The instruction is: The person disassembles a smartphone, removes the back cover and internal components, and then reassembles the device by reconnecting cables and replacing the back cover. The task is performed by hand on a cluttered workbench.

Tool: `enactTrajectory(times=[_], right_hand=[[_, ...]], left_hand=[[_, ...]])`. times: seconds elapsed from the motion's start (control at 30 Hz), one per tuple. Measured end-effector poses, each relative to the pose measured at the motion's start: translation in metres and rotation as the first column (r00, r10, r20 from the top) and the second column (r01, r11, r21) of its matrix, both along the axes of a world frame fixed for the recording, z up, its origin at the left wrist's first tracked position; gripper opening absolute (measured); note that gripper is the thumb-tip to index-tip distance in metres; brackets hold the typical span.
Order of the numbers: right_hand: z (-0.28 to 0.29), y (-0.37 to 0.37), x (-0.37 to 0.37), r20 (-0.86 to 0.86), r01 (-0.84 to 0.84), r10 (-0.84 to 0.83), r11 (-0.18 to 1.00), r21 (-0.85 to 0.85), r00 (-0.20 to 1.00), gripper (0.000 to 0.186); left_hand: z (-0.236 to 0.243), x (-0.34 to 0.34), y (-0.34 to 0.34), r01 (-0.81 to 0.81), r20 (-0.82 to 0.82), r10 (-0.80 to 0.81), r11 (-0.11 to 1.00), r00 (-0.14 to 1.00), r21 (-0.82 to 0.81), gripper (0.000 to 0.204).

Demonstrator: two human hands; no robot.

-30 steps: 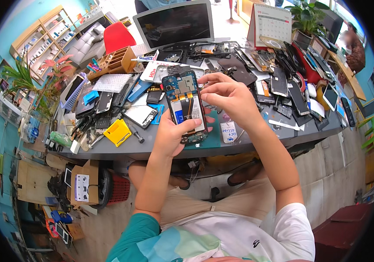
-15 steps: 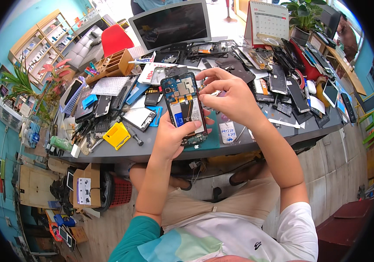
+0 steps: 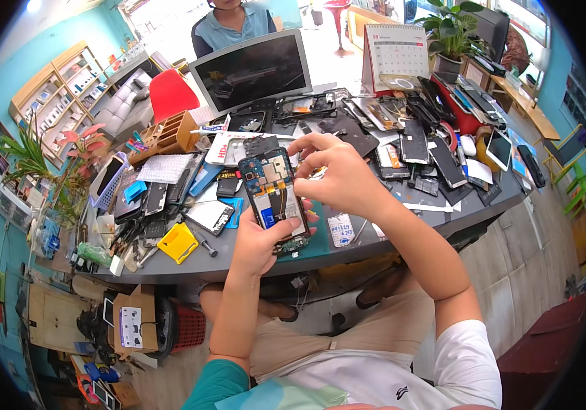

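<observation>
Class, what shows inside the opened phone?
The opened phone shows a blue circuit board near its top, dark ribbon cables and a blue patch below. The left hand covers part of the lower interior; anything beneath the board is hidden.

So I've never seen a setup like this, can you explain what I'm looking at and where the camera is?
There's no machine here, just a person's two bare hands. Every picture comes from a wide camera worn on the head, looking down, which is why straight edges bend. The left hand holds an opened phone with its inner parts showing. The right hand is at its right edge, fingers bent; whether they touch it is hard to tell. The cluttered grey desk bears phone parts, a yellow piece, a dark screen and a calendar.
</observation>
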State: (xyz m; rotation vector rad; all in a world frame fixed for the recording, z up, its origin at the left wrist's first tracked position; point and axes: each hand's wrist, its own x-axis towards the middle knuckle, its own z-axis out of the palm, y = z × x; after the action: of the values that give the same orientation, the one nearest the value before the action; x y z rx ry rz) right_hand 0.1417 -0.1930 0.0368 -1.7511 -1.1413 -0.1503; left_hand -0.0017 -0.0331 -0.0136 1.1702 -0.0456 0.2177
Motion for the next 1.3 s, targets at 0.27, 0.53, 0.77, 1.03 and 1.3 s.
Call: enactTrajectory(times=[0.27, 0.53, 0.77, 1.03, 1.3], right_hand=[[-0.005, -0.002, -0.005, -0.192, -0.038, 0.054, 0.996, 0.086, 0.98, 0.019], [-0.017, -0.003, -0.002, -0.345, -0.165, 0.216, 0.972, 0.17, 0.914, 0.022], [-0.019, -0.005, 0.001, -0.314, -0.164, 0.206, 0.974, 0.156, 0.927, 0.018], [-0.02, -0.006, 0.013, -0.163, -0.166, 0.177, 0.983, 0.082, 0.971, 0.023], [-0.017, -0.008, -0.002, -0.242, -0.13, 0.15, 0.987, 0.096, 0.959, 0.024]], left_hand=[[0.002, 0.003, 0.0, 0.011, -0.012, -0.011, 1.0, 1.0, -0.026, 0.052], [-0.002, 0.0, 0.002, 0.002, 0.002, -0.002, 0.996, 1.0, -0.087, 0.05], [-0.003, 0.004, 0.0, -0.001, -0.009, 0.0, 0.998, 1.0, -0.068, 0.053], [-0.009, 0.005, 0.003, -0.026, -0.001, 0.026, 0.999, 1.0, -0.042, 0.048], [0.0, 0.004, -0.002, -0.039, -0.013, 0.038, 0.998, 0.999, -0.043, 0.052]])
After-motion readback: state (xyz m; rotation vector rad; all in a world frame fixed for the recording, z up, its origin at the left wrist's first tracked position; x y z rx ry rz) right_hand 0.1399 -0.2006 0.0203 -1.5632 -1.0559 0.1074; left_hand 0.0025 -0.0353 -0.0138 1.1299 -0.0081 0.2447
